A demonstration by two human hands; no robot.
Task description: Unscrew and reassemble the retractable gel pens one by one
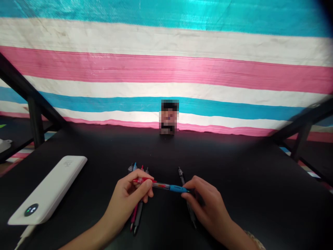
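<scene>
A pen (162, 186) with a red end, a clear barrel and a blue grip lies level between my two hands, above the table. My left hand (127, 196) pinches its red end between thumb and fingers. On the blue end, the thumb and fingers of my right hand (209, 199) are closed, hiding the tip. Several click pens (136, 217) lie side by side beneath my left hand, which covers their middles. Another pen, dark and clear (181, 175), lies on the table just left of my right hand and is partly hidden by it.
A white power bank (56, 187) with a lit display lies at the left, a white cable (24, 236) plugged into its near end. A small pixelated upright object (169, 118) stands at the back of the black table (234, 159). Behind hangs a striped sheet (117, 66); black frame bars (36, 121) flank the table.
</scene>
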